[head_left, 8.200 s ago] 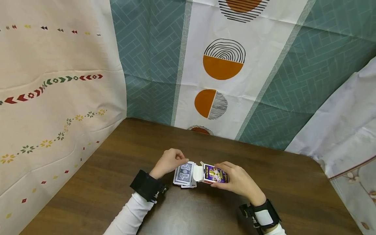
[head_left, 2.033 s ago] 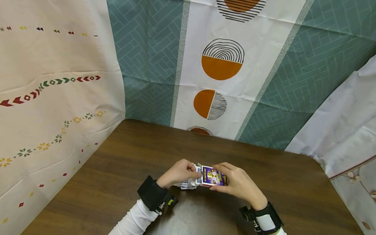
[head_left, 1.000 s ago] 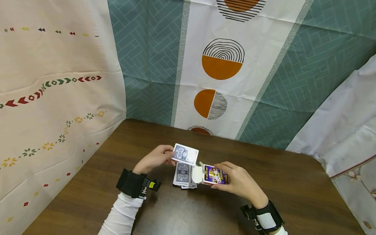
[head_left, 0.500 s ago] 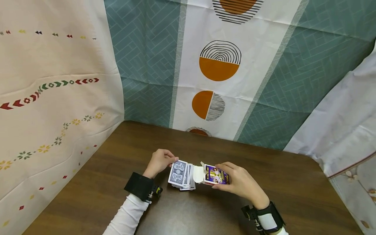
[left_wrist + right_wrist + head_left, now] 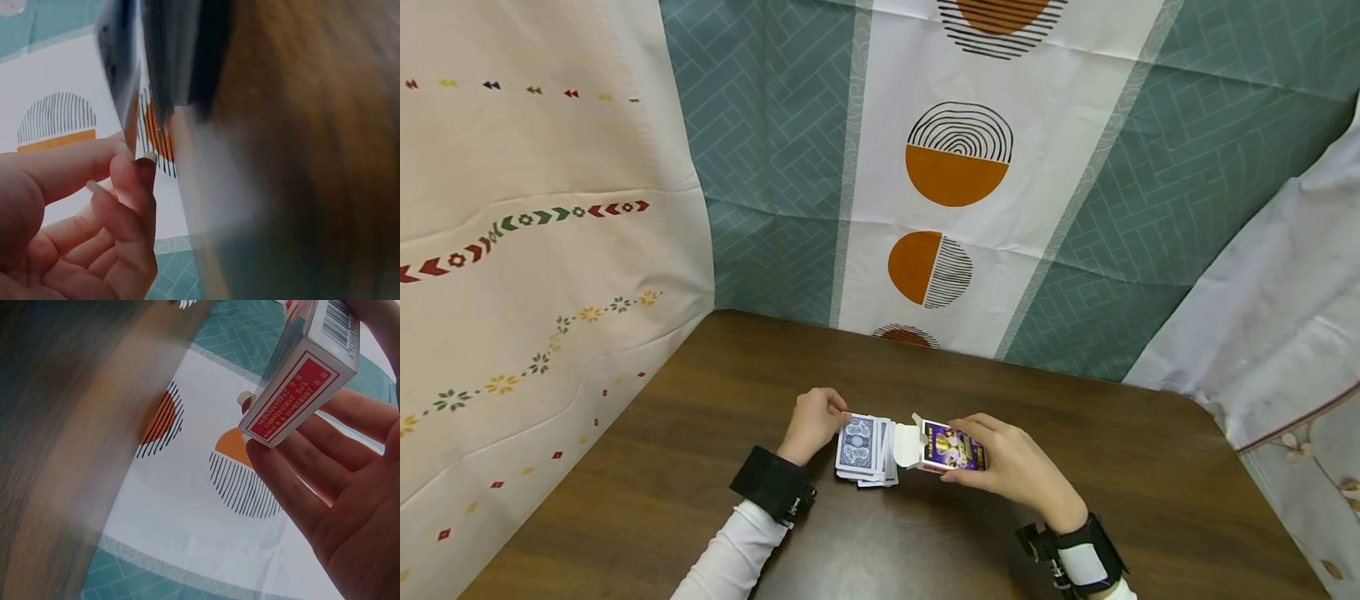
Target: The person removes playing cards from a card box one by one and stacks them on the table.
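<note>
My left hand (image 5: 814, 423) pinches the upper left corner of a playing card (image 5: 856, 443) with a blue patterned back. The card lies over a loose pile of playing cards (image 5: 887, 467), whose edges show on its right and lower sides. In the left wrist view, thumb and index finger grip the thin card (image 5: 119, 62) by its end, with a gap between it and the thicker pile. My right hand (image 5: 1011, 457) holds a purple and white card box (image 5: 951, 447) between thumb and fingers, its white flap (image 5: 908, 446) folded out towards the pile.
Everything lies on a brown wooden table (image 5: 700, 433). A teal and white patterned curtain (image 5: 797, 250) hangs along its far edge. Cream cloth (image 5: 550, 292) borders the left side, and white cloth (image 5: 1262, 333) the right.
The left hand has gone from the box's mouth, where it held a card raised a second ago, down and left to the pile. The right hand and box have barely moved.
</note>
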### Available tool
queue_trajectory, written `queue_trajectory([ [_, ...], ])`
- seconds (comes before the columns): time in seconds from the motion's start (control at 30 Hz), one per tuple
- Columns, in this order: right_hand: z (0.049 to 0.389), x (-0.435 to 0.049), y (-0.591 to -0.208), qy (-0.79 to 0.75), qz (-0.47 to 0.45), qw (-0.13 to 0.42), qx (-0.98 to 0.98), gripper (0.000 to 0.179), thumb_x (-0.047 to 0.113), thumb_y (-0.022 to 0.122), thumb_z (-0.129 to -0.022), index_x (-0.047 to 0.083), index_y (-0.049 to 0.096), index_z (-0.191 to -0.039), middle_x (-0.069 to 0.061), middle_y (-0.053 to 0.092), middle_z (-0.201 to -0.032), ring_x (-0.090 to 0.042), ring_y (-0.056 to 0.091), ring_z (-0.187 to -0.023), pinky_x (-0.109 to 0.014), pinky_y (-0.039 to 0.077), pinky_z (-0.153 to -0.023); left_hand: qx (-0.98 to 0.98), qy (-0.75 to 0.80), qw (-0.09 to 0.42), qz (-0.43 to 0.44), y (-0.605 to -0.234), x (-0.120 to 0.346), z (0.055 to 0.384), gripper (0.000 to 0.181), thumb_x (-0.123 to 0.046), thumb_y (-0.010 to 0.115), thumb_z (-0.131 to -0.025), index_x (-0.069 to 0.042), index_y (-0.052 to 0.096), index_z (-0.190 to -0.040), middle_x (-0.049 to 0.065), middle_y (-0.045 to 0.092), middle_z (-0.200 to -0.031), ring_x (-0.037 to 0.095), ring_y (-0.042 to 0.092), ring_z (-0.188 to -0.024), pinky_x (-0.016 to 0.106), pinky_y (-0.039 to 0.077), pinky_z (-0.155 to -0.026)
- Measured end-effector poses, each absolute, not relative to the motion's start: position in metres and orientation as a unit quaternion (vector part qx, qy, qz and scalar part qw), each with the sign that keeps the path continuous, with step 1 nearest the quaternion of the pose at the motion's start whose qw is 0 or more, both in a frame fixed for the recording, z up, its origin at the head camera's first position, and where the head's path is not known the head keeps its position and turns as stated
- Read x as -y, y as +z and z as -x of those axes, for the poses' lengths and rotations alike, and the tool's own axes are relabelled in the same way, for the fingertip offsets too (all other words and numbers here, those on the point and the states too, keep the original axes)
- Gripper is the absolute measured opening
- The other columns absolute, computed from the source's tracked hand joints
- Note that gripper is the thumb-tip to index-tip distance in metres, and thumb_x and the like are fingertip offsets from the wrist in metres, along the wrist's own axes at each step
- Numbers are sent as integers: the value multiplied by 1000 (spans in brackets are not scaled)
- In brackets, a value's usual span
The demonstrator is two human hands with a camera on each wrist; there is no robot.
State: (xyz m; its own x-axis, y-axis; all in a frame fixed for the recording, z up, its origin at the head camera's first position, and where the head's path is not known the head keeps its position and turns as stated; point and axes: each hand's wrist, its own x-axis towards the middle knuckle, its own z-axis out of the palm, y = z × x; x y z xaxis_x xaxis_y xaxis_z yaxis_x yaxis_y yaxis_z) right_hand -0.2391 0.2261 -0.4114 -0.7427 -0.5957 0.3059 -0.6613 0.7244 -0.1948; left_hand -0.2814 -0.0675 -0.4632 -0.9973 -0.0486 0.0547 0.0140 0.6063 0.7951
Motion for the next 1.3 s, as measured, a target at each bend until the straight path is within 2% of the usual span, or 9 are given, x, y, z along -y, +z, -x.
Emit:
queue_trajectory([
  [0.27, 239, -226, -412, 152, -345, 107, 920, 63, 55, 77, -73, 10, 65, -116, 0, 66, -107, -5, 56, -80, -20, 48, -66, 907, -421, 25, -13, -465, 66, 280, 14, -7, 77, -79, -1, 67, -86, 10, 68, -77, 19, 62, -69, 31, 49, -60],
  [0.5, 242, -230, -413, 153, -341, 74, 925, 65, 57, 74, -75, 9, 65, -117, -1, 65, -108, -8, 57, -83, -23, 51, -70, 906, -423, 7, 5, -466, 61, 285, 15, -4, 77, -77, 1, 67, -88, 10, 68, -76, 18, 62, -68, 29, 48, -58],
  [0.73, 244, -235, -424, 141, -329, 29, 933, 64, 53, 75, -76, 8, 64, -120, -5, 64, -116, -17, 60, -103, -37, 53, -85, 910, -414, -4, 23, -471, 56, 288, 17, -6, 77, -78, 0, 67, -89, 11, 68, -79, 19, 64, -71, 30, 50, -61],
  [0.9, 243, -237, -433, 151, -324, -36, 933, 61, 42, 79, -76, 6, 62, -123, -5, 62, -121, -21, 59, -108, -40, 51, -89, 913, -407, -12, 19, -479, 58, 282, 13, -8, 75, -80, 0, 67, -88, 9, 67, -78, 17, 60, -69, 29, 47, -60],
  [1.03, 242, -239, -433, 160, -318, -74, 932, 62, 26, 83, -74, 3, 59, -126, -12, 58, -128, -27, 58, -114, -44, 49, -92, 919, -395, -8, 16, -479, 60, 278, 12, -10, 70, -85, 0, 67, -90, 9, 66, -80, 17, 59, -69, 30, 47, -60],
  [1.17, 244, -241, -431, 156, -326, -76, 929, 63, 7, 82, -72, 1, 56, -129, -19, 50, -139, -37, 48, -129, -50, 45, -97, 931, -364, 10, -1, -468, 62, 275, 14, -14, 67, -88, -2, 67, -93, 9, 67, -82, 19, 58, -69, 33, 46, -60],
  [1.3, 246, -242, -432, 142, -342, -53, 928, 64, -4, 79, -71, 2, 56, -131, -24, 41, -145, -45, 34, -138, -53, 42, -99, 937, -347, 33, -7, -450, 59, 269, 14, -16, 66, -89, -3, 67, -95, 9, 67, -83, 19, 58, -68, 33, 45, -57],
])
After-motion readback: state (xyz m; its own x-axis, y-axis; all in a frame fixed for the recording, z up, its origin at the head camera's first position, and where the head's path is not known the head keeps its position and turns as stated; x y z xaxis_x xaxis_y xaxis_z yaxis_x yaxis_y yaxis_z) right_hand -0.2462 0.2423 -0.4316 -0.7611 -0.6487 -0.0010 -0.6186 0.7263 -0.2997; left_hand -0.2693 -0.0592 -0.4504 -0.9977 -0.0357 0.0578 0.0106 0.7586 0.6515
